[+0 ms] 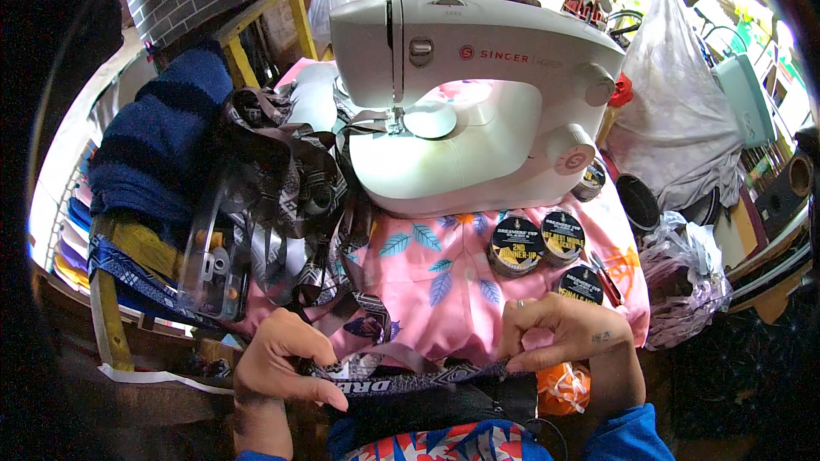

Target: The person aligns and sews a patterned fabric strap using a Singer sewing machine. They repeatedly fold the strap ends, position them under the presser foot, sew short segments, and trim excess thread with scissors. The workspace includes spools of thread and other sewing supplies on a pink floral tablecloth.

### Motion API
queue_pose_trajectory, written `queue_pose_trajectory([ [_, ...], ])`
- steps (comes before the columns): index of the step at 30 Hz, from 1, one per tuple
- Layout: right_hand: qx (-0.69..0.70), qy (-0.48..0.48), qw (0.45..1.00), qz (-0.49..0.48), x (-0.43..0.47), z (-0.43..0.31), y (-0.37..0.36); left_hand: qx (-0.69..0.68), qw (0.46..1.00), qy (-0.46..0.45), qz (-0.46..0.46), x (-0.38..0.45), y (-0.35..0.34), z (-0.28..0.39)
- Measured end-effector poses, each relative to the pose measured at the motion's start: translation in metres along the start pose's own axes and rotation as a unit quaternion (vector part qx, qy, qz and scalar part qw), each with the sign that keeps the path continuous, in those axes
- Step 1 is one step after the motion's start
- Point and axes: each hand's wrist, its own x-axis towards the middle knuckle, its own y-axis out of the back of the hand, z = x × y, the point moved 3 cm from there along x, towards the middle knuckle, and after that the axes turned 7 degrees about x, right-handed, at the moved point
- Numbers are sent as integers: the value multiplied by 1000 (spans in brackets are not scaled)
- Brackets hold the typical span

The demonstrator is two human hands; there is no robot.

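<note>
A dark patterned fabric strap (pixel 423 385) with white lettering stretches across in front of me, low in the head view. My left hand (pixel 278 358) pinches its left part between thumb and forefinger. At the other side my right hand (pixel 564 331) has the strap's right end at its thumb and curled fingers. Beyond them stands a white Singer sewing machine (pixel 461 160), a strap running to its presser foot (pixel 395 120). A tangled heap of similar straps (pixel 301 166) lies left of the machine and trails down towards my left hand.
Several round black medallions (pixel 516 246) bearing writing lie on the pink floral cloth (pixel 423 269), beside small red-handled snips (pixel 607 285). A clear plastic box (pixel 211 269) with bobbins stands left. Plastic bags (pixel 672 102) crowd the right. An orange bundle (pixel 564 387) sits below my right hand.
</note>
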Motion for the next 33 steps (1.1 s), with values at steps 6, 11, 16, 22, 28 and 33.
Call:
queue_pose_trajectory([
  [6, 45, 51, 996, 63, -3, 12, 6, -2, 1000, 14, 17, -1, 11, -3],
  [11, -43, 16, 998, 40, 20, 22, -1, -149, 989, -5, -3, 7, 3, -1],
  [16, 39, 188, 981, -17, 67, 45, -31, -277, 949, -124, -78, 26, -4, 11],
  [22, 190, 181, 951, -162, 100, 57, -66, -384, 863, -281, -172, 48, -1, 33],
  [28, 288, 207, 932, -71, 87, 54, -65, -383, 856, -308, -159, 33, 11, 45],
  [33, 242, 177, 953, 37, 48, 36, -30, -346, 856, -335, -186, 34, 20, 18],
])
